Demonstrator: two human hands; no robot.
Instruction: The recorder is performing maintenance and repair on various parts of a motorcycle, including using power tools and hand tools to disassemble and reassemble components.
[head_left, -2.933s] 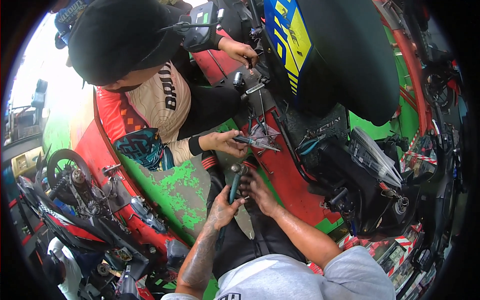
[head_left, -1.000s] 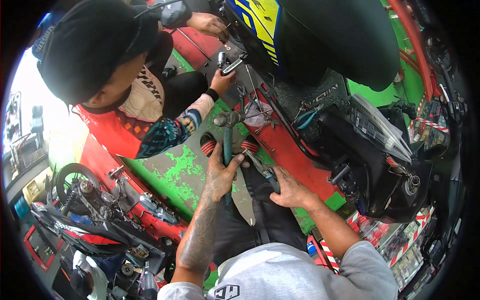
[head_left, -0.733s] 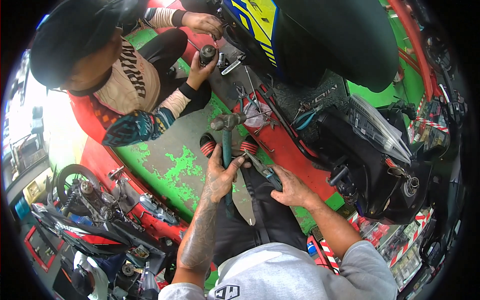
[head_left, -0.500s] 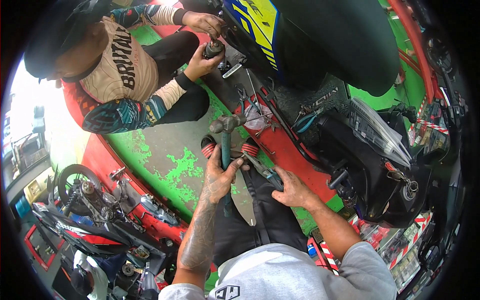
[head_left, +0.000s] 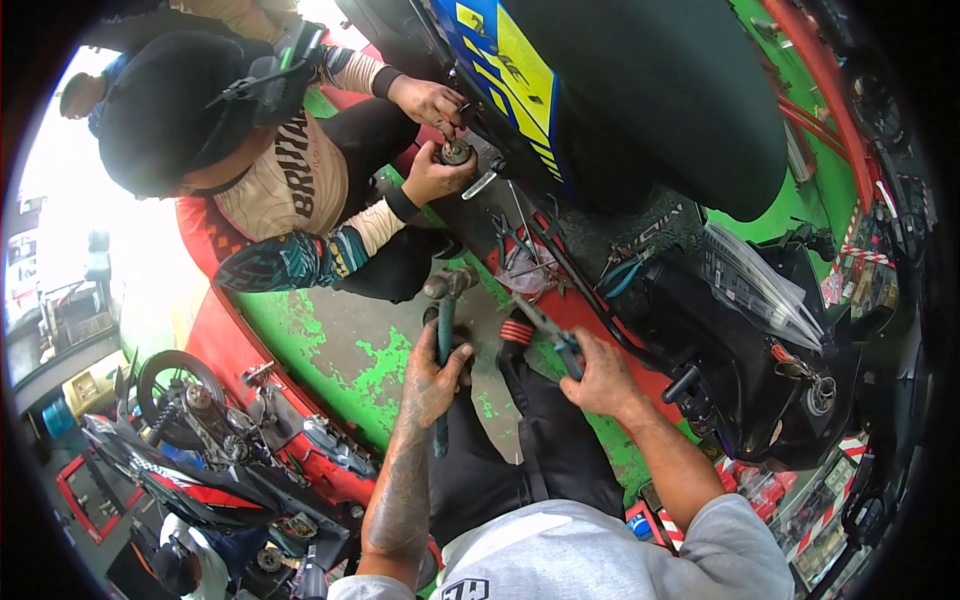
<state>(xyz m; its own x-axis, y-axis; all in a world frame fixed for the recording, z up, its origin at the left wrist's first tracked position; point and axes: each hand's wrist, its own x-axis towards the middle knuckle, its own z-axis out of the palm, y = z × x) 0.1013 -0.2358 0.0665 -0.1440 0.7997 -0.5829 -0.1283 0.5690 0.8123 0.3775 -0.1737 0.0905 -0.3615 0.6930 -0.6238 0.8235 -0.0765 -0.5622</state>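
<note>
My left hand (head_left: 430, 378) is closed round the handle of a ball-peen hammer (head_left: 446, 330). Its metal head points away from me and its teal handle runs down past my wrist. In my right hand (head_left: 602, 380) is a pair of pliers (head_left: 542, 322), gripped by its blue-grey handles, with the long jaws pointing up and left. The jaws and the hammer are apart. Whether the jaws hold anything is too small to tell. Across from me a crouching co-worker (head_left: 320, 180) holds a small dark round part (head_left: 456, 154) beside a motorcycle.
A motorcycle (head_left: 660, 110) with a black seat and blue-yellow panel fills the upper right. Pliers with blue handles (head_left: 622, 277) and a plastic bag (head_left: 525, 268) lie by the red lift frame (head_left: 640, 362). Another motorcycle (head_left: 200, 470) stands lower left; another person (head_left: 185, 560) is beside it.
The pliers in my right hand have moved away from my left hand, up and to the right. My left hand and the hammer have shifted slightly. The co-worker's head has come further into view.
</note>
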